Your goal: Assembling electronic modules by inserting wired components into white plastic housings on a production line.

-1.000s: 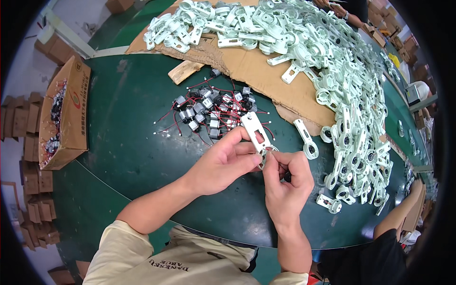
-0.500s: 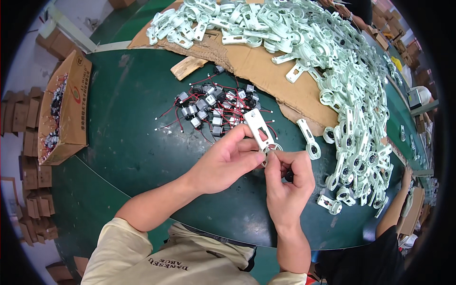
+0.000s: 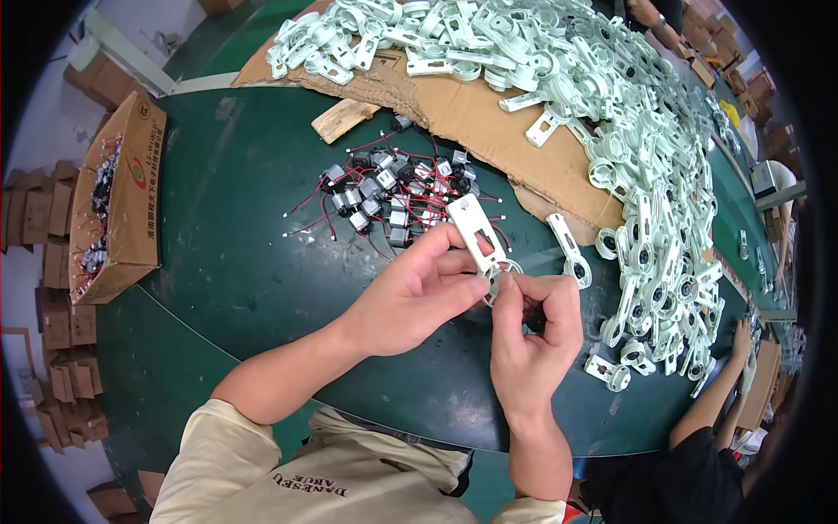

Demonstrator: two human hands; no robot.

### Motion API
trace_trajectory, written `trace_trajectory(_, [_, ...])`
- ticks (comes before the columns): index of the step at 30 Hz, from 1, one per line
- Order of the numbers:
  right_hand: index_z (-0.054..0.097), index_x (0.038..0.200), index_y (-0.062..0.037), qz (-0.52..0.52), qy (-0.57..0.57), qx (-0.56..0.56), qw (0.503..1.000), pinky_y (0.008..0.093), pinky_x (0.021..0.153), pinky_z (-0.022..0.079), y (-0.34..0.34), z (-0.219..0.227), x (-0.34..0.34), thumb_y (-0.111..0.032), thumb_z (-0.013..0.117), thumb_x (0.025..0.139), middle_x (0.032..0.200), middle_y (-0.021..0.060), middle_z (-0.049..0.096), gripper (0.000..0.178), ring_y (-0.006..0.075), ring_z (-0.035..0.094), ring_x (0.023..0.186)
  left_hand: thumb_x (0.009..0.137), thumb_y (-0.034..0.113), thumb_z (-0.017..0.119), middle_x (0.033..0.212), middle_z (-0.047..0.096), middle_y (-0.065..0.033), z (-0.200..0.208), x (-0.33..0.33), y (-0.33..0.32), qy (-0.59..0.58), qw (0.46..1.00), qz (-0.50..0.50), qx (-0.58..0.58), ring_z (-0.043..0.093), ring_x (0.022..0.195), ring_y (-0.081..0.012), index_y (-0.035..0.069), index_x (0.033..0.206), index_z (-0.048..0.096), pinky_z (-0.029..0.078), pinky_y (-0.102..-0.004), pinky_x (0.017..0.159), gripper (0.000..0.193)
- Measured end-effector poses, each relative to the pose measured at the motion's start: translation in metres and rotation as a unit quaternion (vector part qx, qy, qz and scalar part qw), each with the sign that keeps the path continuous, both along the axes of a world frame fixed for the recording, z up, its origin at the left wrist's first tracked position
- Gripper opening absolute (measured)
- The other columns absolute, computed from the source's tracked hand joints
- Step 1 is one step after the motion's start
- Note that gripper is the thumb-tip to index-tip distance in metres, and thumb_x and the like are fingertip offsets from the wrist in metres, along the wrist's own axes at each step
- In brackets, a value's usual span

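My left hand (image 3: 397, 297) grips a pale plastic housing (image 3: 470, 222), a slotted flat handle with a round ring at its lower end. The handle points up and away from me. At the ring, my right hand (image 3: 537, 345) has its thumb and forefinger pinched together; what they hold is hidden, though something dark shows behind the curled fingers. Just beyond the left hand lies a pile of small silver-and-black motors (image 3: 371, 190) with red and black wires. To the right of my hands rests a single pale housing (image 3: 569, 249) with a dark round centre.
A large heap of pale housings (image 3: 642, 140) covers the back and right, partly on torn cardboard (image 3: 489, 118). A wood block (image 3: 345, 119) lies behind the motors. An open carton (image 3: 140, 192) of motors stands left. Another person's arm (image 3: 720, 389) reaches in at right.
My hands and the housing stay nearly in place, with a slight shift of the right fingers at the ring. The other person's arm at the right has moved, and a hand at the top right too.
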State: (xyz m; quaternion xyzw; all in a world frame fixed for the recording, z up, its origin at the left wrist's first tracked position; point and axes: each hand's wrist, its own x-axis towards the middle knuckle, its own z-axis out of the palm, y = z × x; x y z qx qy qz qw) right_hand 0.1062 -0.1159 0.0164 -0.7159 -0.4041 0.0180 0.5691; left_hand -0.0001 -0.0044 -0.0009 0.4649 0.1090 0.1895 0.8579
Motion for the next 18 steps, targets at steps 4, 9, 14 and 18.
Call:
trace_trajectory(4, [0.066,0.086,-0.0016,-0.003,0.004,-0.003,1.000,0.0242,0.050,0.040,-0.001,-0.001,0.001,0.002,0.073,0.083,0.077,0.0050,0.056,0.009,0.0097,0.049,0.059,0.100,0.000,0.052,0.123,0.058,-0.0094,0.000,0.001,0.001,-0.006,1.000,-0.006,0.022,0.056,0.115,-0.0142,0.004,0.129,0.043,0.049,-0.0332,0.097,0.032])
trace_trajectory(9, [0.062,0.085,-0.0004,0.002,-0.010,-0.022,1.000,0.0217,0.057,0.040,0.001,0.004,-0.001,0.005,0.069,0.086,0.080,0.0026,0.054,0.009,0.0067,0.048,0.064,0.100,0.000,0.052,0.125,0.056,-0.0095,0.001,0.001,-0.001,-0.019,1.000,-0.008,0.002,0.055,0.118,-0.0153,0.004,0.130,0.043,0.049,-0.0338,0.099,0.032])
trace_trajectory(14, [0.062,0.090,-0.0011,0.027,0.036,-0.042,0.998,0.0205,0.060,0.039,0.005,0.008,-0.004,0.003,0.067,0.088,0.084,0.0012,0.053,0.007,0.0065,0.047,0.069,0.099,-0.002,0.052,0.125,0.055,-0.0086,0.000,-0.003,-0.001,-0.020,0.999,0.022,0.022,0.054,0.120,-0.0153,0.005,0.130,0.042,0.046,-0.0331,0.102,0.034])
trace_trajectory(18, [0.064,0.090,-0.0004,-0.008,0.012,-0.055,0.998,0.0242,0.055,0.037,-0.007,0.001,0.001,0.005,0.069,0.086,0.084,0.0049,0.052,0.008,0.0115,0.047,0.066,0.099,0.000,0.052,0.122,0.056,-0.0084,-0.004,0.010,-0.009,-0.046,0.999,0.006,-0.002,0.056,0.118,-0.0148,0.004,0.127,0.043,0.047,-0.0329,0.102,0.030])
